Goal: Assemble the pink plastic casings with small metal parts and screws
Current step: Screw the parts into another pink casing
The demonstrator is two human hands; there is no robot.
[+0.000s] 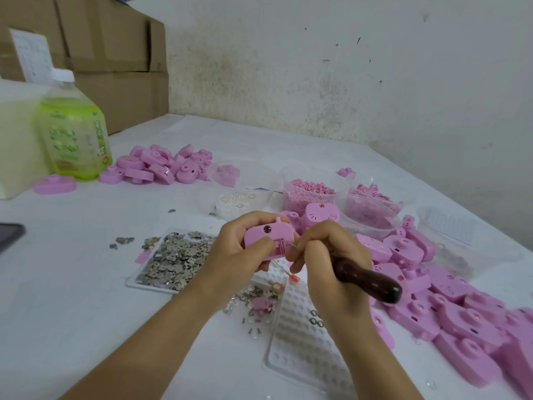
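Our left hand (239, 256) curls round one pink casing (266, 235), holding it up over the table (80, 284) so we see its slot. Our right hand (331, 255) grips the dark-handled tool (370, 281) tight, its thin tip poking in (the metal parts (173, 259) sit close, easy to reach).

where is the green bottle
In the head view the green bottle stands far left on the table, before the cardboard boxes, left of a pink casing pile.

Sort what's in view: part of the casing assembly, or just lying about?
In use: left hand holding pink casing; right hand gripping wooden-handled tool; metal parts; pile of pink casings.
Lying about: green bottle; cardboard boxes.
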